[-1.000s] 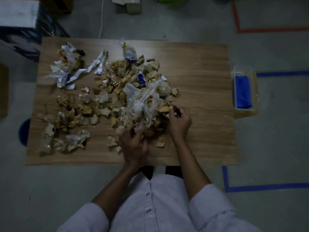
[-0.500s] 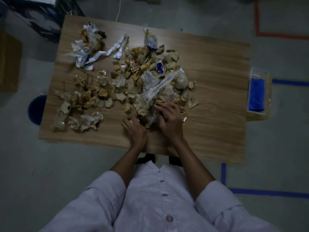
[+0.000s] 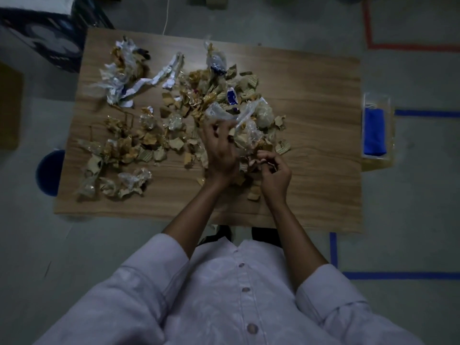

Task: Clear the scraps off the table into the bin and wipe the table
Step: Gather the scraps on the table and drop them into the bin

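Wooden table, seen from above, with the scrap pile spread beyond and to the left of both hands. None of it has reached the bin, and wiping has not begun.

Change over the last second: both hands were low on the near edge of the pile. Now the left hand has reached forward, and its fingers curl into a crumpled clear plastic wrapper just beyond its knuckles. The right hand has drawn back towards the body, its fingers curled in on small cardboard bits at its fingertips. This is judged to be gathering a first handful, so the task is at an early stage.

A round blue object, probably the bin, sits on the floor far left of the left hand. A blue cloth lies in a clear tray well to the right of the right hand.

No brand or writing can be read. A blue-and-white wrapper beyond the left hand bears print too small to make out.
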{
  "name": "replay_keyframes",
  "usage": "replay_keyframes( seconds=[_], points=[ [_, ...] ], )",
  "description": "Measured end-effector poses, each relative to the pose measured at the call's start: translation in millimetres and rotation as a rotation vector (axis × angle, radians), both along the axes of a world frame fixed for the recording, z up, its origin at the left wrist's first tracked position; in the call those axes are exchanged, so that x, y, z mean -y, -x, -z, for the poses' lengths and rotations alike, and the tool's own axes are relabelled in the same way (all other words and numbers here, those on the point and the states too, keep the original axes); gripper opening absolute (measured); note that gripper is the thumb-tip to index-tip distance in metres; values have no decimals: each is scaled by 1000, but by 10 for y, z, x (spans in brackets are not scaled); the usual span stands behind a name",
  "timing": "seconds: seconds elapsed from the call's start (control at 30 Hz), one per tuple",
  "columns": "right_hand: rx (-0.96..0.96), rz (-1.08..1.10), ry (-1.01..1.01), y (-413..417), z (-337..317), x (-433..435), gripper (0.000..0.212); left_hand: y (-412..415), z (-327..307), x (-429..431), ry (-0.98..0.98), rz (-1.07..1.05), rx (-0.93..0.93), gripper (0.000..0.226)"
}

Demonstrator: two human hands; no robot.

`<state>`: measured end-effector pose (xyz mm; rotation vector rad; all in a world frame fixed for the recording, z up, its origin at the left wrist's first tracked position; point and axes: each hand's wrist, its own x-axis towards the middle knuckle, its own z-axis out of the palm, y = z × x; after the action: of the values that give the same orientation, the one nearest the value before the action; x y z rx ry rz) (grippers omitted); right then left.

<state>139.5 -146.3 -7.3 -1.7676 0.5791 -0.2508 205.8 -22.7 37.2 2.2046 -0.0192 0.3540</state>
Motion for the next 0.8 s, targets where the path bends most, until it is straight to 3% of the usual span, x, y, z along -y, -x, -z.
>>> replay_keyframes(
  seconds=[0.1,0.2,0.23,0.33,0.4,0.5,0.67,0.8],
  points=[
    [-37,138,-44,58,39,128,28,-127,205,52,-252,278,-76,54],
    [-11,15,163,218,136,261,13,-105,435,4,-559,491,-228,72],
    [0,-88,287,291,175,289,20,-87,454,-17,-626,513,-227,73],
    [-107,-333,534,537,347,320,74,11,294,-85,-635,486,-85,72],
    [-190,-366,589,659,416,308,101,169,142,-138,-555,451,24,65],
    [-288,-392,606,656,464,297,119,554,209,-248,-431,414,86,56],
    [-378,-380,569,458,492,251,99,1104,560,-353,-285,537,-105,35],
    [-267,-342,544,491,508,213,56,1164,584,-239,-239,651,-334,42]
  ],
)
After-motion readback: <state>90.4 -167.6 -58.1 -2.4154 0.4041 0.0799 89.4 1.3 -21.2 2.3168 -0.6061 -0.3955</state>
